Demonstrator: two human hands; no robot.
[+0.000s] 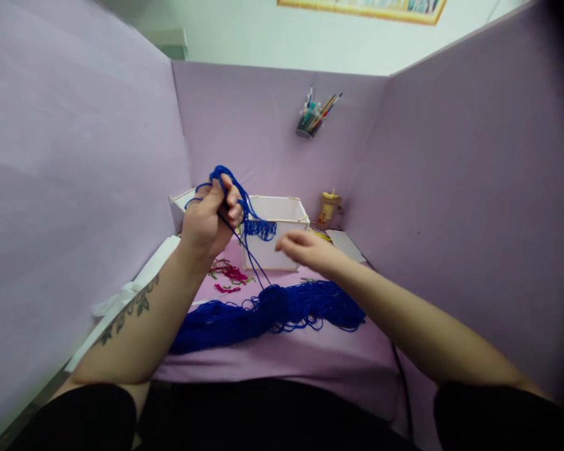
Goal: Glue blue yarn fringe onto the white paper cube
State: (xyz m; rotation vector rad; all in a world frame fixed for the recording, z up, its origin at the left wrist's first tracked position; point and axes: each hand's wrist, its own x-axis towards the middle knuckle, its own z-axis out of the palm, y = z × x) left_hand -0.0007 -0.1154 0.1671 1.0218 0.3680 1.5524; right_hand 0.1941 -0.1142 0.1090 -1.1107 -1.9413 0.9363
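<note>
My left hand (211, 216) is raised above the desk, fingers closed around a bunch of blue yarn loops (244, 207). Strands run down from it to a large loose skein of blue yarn (272, 310) lying across the purple desk (310, 357). My right hand (305, 247) hovers to the right of the held strands, fingers loosely spread and blurred, with nothing seen in it. It is just above the far end of the skein.
A white open box (282, 216) stands behind the hands, with another white box (181, 203) to its left. Pink and green yarn scraps (230, 275) lie near it. A pen holder (310, 119) hangs on the back partition. A small yellow-brown figure (329, 210) stands at the right.
</note>
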